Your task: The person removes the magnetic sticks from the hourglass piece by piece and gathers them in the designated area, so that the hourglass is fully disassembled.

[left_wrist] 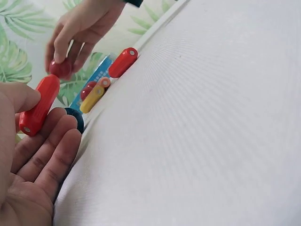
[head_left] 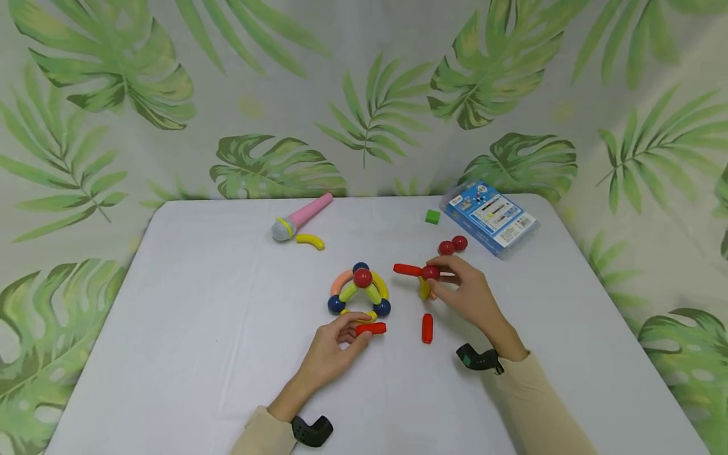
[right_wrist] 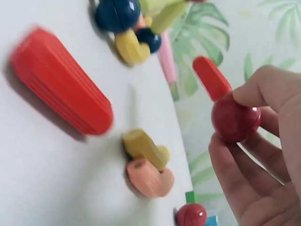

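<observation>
Red stick [head_left: 371, 328]: pinched by left hand [head_left: 330, 351], frame centre, just below ball structure [head_left: 359, 292]
Right hand [head_left: 469, 294]: fingers clamped on red ball [head_left: 430, 272] joined to another red stick [head_left: 407, 270]

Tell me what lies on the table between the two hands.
In the head view, one loose red stick lies on the white table between the left hand and the right hand, touching neither.

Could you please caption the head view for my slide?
Left hand pinches a red plastic rod; right hand holds a glossy red ball.
</observation>
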Action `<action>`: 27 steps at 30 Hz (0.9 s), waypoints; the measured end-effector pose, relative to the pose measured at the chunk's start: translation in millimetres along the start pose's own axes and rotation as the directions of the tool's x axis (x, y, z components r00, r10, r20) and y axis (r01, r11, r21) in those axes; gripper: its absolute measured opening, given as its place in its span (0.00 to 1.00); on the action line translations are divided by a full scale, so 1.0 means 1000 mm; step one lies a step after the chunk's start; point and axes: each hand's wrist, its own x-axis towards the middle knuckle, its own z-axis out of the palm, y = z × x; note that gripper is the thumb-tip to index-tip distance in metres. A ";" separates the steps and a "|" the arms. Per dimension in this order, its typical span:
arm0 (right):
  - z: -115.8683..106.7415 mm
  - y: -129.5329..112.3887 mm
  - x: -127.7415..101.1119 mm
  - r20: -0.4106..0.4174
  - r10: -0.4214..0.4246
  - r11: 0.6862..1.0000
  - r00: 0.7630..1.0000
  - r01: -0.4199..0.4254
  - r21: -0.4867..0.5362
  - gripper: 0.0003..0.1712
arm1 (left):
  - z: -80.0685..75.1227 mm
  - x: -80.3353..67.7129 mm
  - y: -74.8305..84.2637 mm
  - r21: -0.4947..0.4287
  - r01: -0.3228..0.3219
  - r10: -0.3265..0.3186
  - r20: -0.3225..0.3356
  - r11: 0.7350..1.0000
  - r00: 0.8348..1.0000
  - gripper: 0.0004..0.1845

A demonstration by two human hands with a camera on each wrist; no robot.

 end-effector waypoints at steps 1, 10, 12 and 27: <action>0.002 -0.002 -0.008 0.012 -0.005 1.000 1.000 0.005 0.027 0.23 | 0.000 0.000 0.000 -0.007 0.006 -0.006 0.004 1.000 1.000 0.15; 0.028 -0.020 -0.062 0.189 -0.041 0.970 0.981 -0.006 0.244 0.21 | 0.001 0.000 -0.004 -0.057 0.013 -0.012 0.024 0.998 1.000 0.13; 0.033 -0.021 -0.067 0.195 -0.058 0.966 0.979 0.005 0.260 0.20 | 0.001 0.000 -0.003 -0.061 0.007 -0.006 0.029 0.998 1.000 0.14; 0.055 -0.029 -0.085 0.048 -0.123 0.942 0.991 0.101 0.320 0.22 | 0.000 0.001 -0.001 -0.068 0.000 0.005 0.068 0.998 0.998 0.23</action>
